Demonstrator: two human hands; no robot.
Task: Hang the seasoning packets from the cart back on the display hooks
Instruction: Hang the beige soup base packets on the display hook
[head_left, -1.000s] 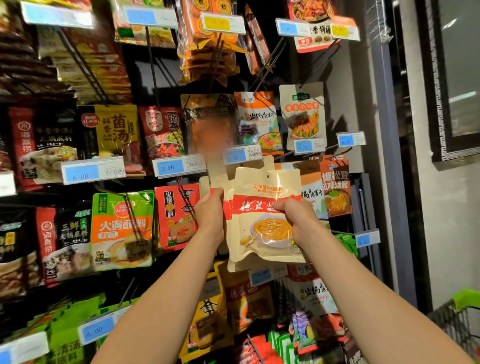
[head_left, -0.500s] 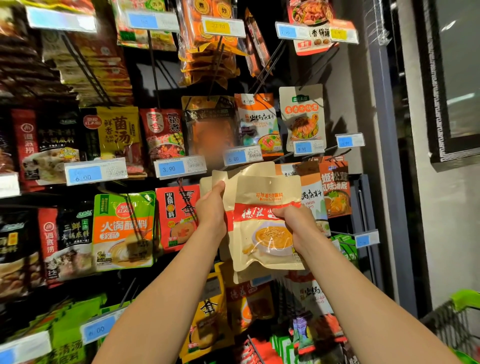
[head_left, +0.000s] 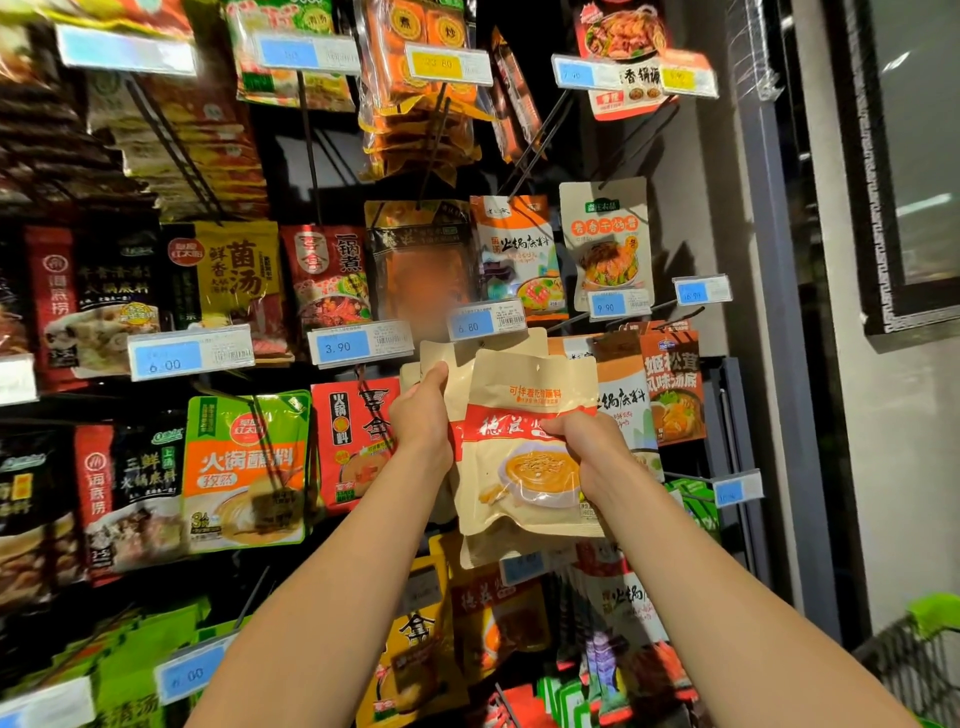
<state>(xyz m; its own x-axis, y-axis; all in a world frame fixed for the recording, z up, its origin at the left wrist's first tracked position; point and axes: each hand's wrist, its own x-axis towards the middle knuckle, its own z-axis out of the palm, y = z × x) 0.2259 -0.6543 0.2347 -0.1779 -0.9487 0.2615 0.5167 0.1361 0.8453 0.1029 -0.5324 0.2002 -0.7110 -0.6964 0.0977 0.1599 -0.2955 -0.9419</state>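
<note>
Gripping beige packet (head_left: 524, 467) w/ right hand (head_left: 592, 457), left hand (head_left: 423, 415) pinching rear packets (head_left: 441, 358).

- Two bare hands up at the rack: left hand (head_left: 423, 415), right hand (head_left: 589, 447).
- One beige plastic seasoning packet with a red band (head_left: 524, 447) in front, and at least two more beige packets (head_left: 441, 358) fanned behind it.
- One green-rimmed wire shopping cart (head_left: 919, 665), bottom right corner.
- Blue price tags: at least ten, and two yellow price tags (head_left: 447, 63) up top.
</note>
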